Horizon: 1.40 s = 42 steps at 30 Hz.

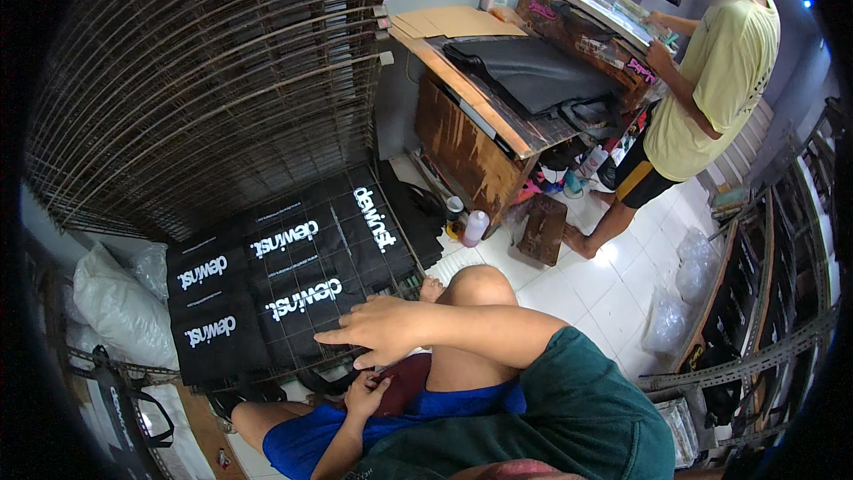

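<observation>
My right arm reaches across my lap to the left. My right hand [380,329] is open, its index finger stretched out over the near right corner of a wire rack shelf [293,335]. Several black fabric bags [222,364] with white print lie flat in rows at this shelf. Lower down, my left hand [362,396] rests by my lap with fingers curled together, against a dark red cloth-like patch [404,384]. Whatever those fingers pinch, if anything, is too small to make out.
Many raised wire shelves [222,62] tower at the far left. White plastic sacks [124,302] stand left of the bags. Beyond are a wooden table [475,147] with black fabric, a bottle [475,228] and a wooden stool [542,229]. A co-worker [724,80] works at a tilted frame.
</observation>
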Each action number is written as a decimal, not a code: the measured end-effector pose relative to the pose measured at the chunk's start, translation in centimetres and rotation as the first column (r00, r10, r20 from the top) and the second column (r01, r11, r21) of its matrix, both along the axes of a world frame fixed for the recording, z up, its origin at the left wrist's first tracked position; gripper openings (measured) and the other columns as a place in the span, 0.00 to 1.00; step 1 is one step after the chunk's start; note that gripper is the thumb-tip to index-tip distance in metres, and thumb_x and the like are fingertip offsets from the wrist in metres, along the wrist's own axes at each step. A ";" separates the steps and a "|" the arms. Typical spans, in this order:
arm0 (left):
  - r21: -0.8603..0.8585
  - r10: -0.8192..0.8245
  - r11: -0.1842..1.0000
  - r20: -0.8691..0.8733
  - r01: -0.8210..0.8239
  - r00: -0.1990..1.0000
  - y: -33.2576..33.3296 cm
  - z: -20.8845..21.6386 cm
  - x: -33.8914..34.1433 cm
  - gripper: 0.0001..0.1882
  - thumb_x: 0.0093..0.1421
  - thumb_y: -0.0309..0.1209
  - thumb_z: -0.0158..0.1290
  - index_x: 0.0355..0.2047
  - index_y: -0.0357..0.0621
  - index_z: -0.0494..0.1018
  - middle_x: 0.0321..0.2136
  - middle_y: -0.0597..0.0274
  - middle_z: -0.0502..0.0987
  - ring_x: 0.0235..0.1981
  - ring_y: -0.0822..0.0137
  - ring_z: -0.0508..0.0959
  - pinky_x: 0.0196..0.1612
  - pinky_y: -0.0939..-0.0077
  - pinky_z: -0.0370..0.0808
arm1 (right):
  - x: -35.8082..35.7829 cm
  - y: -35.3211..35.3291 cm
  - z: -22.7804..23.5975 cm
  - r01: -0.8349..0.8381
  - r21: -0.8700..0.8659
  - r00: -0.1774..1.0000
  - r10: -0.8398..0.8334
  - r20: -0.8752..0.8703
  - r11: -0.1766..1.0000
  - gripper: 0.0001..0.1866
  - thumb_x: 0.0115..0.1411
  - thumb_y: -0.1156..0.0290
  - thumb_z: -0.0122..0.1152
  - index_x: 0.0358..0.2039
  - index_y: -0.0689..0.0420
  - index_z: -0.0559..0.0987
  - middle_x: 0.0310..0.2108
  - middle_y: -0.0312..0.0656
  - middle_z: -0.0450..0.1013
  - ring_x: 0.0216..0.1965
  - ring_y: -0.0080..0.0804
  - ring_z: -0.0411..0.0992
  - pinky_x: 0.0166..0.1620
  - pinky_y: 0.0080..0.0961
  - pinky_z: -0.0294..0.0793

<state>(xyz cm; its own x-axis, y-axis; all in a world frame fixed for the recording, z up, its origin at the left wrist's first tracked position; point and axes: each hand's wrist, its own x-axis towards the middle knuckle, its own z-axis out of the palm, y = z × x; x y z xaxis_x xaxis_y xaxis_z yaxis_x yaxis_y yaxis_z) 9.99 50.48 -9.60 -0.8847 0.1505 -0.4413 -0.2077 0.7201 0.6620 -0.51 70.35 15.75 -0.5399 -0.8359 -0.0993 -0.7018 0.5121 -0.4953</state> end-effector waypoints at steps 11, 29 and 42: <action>0.038 0.037 0.999 0.023 -0.037 0.999 -0.4 -0.3 0.2 0.24 0.46 0.49 0.61 0.37 0.46 0.75 0.24 0.60 0.79 0.29 0.62 0.79 0.34 0.69 0.73 | -0.1 -0.4 0.0 -0.012 0.025 0.999 0.011 0.038 1.000 0.37 0.50 0.59 0.59 0.61 0.50 0.59 0.36 0.50 0.72 0.39 0.49 0.72 0.40 0.42 0.69; 0.046 -0.004 0.999 0.040 0.002 0.999 -0.3 0.1 0.0 0.25 0.46 0.51 0.59 0.38 0.47 0.74 0.28 0.59 0.79 0.32 0.60 0.79 0.36 0.67 0.73 | -0.8 -0.5 -0.7 -0.036 0.019 0.999 0.035 0.034 0.999 0.37 0.51 0.59 0.58 0.61 0.50 0.58 0.38 0.53 0.71 0.40 0.51 0.71 0.42 0.41 0.70; 0.029 -0.024 0.999 -0.007 0.024 1.000 -1.2 -0.3 0.8 0.28 0.47 0.58 0.54 0.39 0.51 0.73 0.29 0.61 0.79 0.34 0.59 0.79 0.38 0.65 0.73 | 0.1 -1.6 1.3 -0.059 -0.022 0.991 0.061 0.119 0.998 0.34 0.54 0.60 0.55 0.61 0.49 0.58 0.34 0.49 0.69 0.37 0.49 0.70 0.42 0.41 0.69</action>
<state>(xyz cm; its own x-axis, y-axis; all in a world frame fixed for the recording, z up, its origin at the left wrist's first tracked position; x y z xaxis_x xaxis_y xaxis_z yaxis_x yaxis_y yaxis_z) 10.82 49.28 -9.89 -0.8837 0.1843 -0.4302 -0.1859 0.7054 0.6840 -0.36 68.77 17.01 -0.4737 -0.8688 -0.1442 -0.6664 0.4606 -0.5863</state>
